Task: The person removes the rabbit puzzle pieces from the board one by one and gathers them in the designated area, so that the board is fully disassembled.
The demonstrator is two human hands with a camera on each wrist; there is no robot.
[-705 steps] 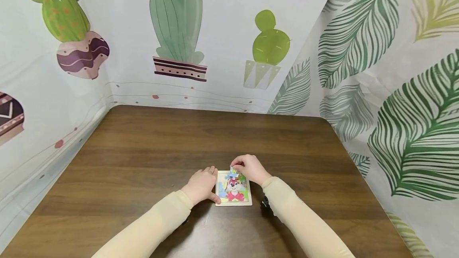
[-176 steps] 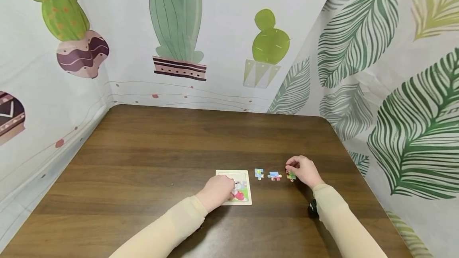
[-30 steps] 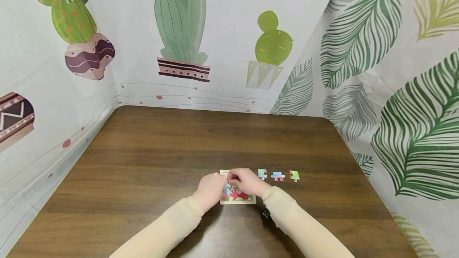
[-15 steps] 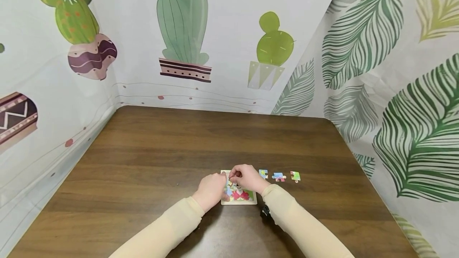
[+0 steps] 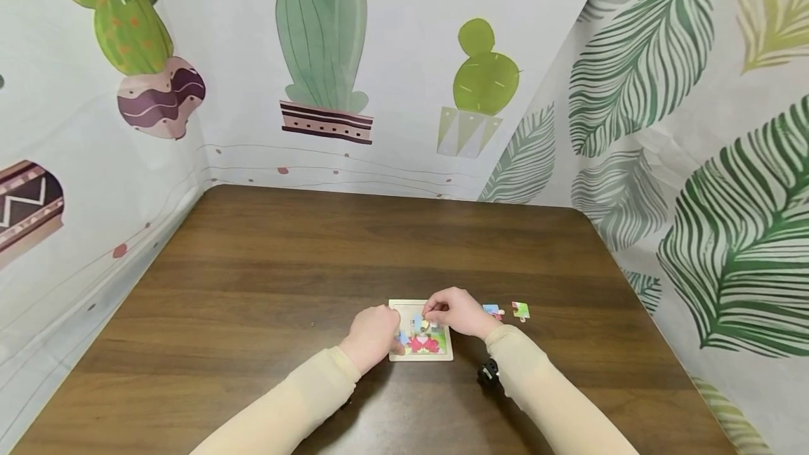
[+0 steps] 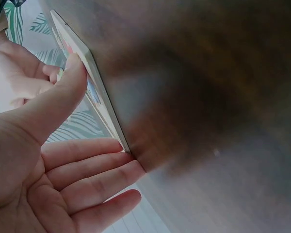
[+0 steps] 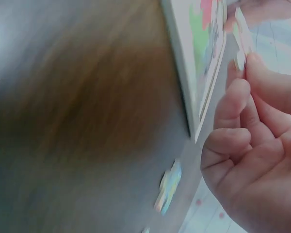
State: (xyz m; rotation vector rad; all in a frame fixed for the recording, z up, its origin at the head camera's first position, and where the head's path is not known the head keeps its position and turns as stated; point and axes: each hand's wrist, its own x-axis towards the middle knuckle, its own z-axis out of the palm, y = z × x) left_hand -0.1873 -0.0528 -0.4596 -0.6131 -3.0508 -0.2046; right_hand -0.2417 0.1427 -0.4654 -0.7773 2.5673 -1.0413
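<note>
Puzzle piece (image 7: 242, 33) in pinch of right hand (image 5: 460, 312), left hand (image 5: 371, 335) straight-fingered against the tray (image 5: 420, 357)

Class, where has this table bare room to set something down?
Bare: the far half of the table, between puzzle frame and patterned wall; from the green piece rightward to the table's edge. Crowded: the frame, flanked by left hand and right hand, and right of that, where the blue piece lies.
</note>
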